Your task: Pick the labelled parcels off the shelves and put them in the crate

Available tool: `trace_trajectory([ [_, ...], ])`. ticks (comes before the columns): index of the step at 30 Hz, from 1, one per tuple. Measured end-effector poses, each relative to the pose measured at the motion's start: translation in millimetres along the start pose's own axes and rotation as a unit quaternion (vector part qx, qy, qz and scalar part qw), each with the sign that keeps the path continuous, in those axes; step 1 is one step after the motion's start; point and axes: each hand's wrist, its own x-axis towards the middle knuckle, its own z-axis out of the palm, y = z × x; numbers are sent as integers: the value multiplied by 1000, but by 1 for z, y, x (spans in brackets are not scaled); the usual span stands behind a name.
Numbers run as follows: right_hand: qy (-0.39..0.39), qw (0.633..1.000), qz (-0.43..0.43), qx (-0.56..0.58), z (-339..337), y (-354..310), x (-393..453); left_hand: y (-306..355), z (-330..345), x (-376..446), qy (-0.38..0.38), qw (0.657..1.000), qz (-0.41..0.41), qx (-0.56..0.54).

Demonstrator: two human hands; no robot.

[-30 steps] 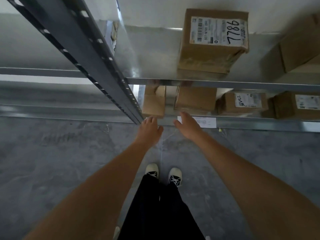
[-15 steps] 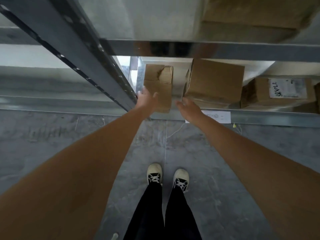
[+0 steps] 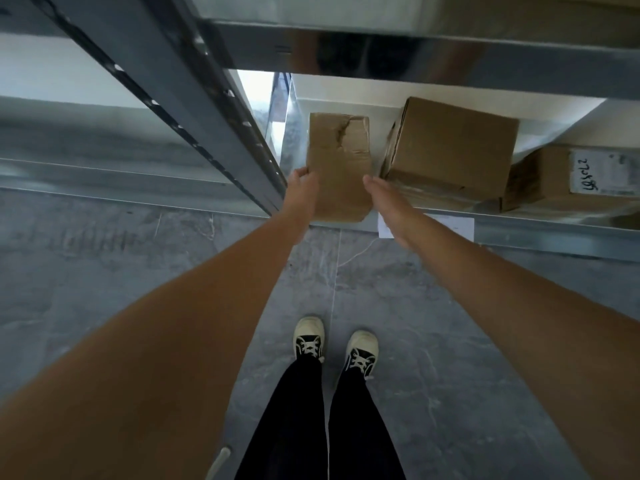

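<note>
A small brown parcel point(image 3: 337, 161) with a torn, dented top sits at the left end of the low shelf point(image 3: 540, 235), its near end at the shelf's front lip. My left hand point(image 3: 303, 192) curls around its left edge. My right hand point(image 3: 388, 206) lies flat against its right side with straight fingers, so the parcel is clasped between both hands. No label shows on its visible face. No crate is in view.
A bigger plain box point(image 3: 453, 147) stands just right of the parcel, then a box with a white handwritten label point(image 3: 602, 173). A grey slotted upright point(image 3: 194, 98) runs close by my left hand. Another shelf beam point(image 3: 485, 60) hangs overhead. My feet point(image 3: 332, 344) stand on grey floor.
My view dropped from the upper shelf to the low one. Both hands reached forward from the shelf's edge and closed on the two sides of the torn parcel.
</note>
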Motion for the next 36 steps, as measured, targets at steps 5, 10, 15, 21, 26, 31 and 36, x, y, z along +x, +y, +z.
trace_trajectory([
  [5, 26, 992, -51, 109, -8, -13, -34, 6, -10, -30, -40, 999, 8, -35],
  [10, 27, 988, -66, 137, -16, -17, -53, 16, -21, -46, -11, 997, 18, -78],
  [15, 21, 978, -60, 196, -21, -10, -67, 16, -27, -56, -6, 994, 26, -105],
  [21, 26, 979, -51, 195, -19, -9, -74, 2, -24, -65, -36, 995, 14, -93],
  [26, -5, 985, -12, 171, -26, -1, -79, -6, -21, -65, -78, 995, 28, -49],
  [31, 9, 982, -24, 187, -19, 1, -82, -2, -22, -62, -81, 996, 10, -33],
  [36, 36, 979, -47, 197, -13, -7, -71, -6, -29, -49, -64, 996, -12, -64],
])
